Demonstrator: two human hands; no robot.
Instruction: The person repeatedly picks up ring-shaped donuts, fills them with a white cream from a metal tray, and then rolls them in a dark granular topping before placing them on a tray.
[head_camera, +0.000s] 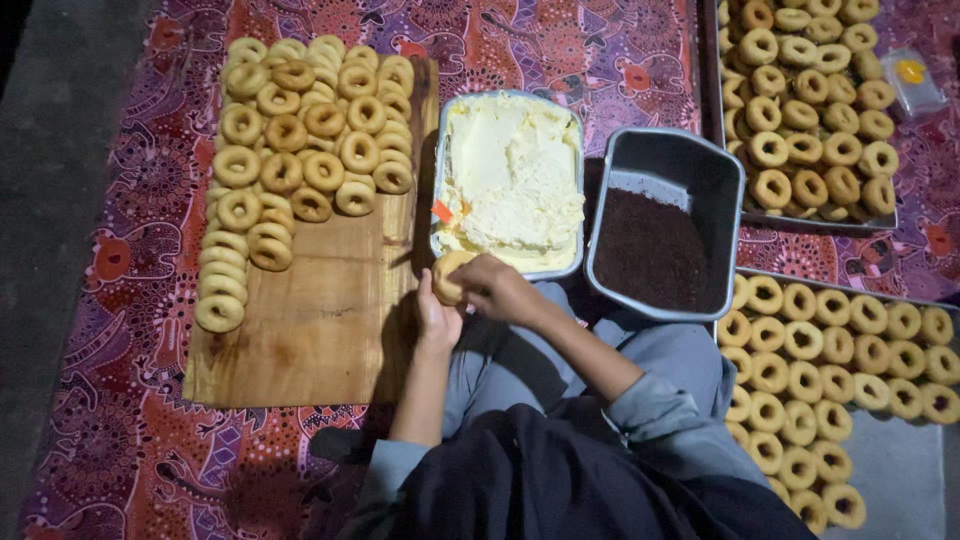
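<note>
Left hand (437, 318) cups a plain doughnut (447, 276) from below; right hand (497, 287) closed over it from the right, fingers on top. Directly beyond both hands: metal tub of pale cream (510, 178), orange-handled tool (442, 212) stuck in its near-left corner. Right of the right hand: grey tin of dark sprinkles (662, 225), roughly half full. Left of the left hand: wooden board (320, 320) with ring doughnuts piled (300, 130) at its far end, near end bare. Far right: two trays of doughnuts (810, 100) (830, 370). Everything sits on a red patterned cloth (150, 440).
</note>
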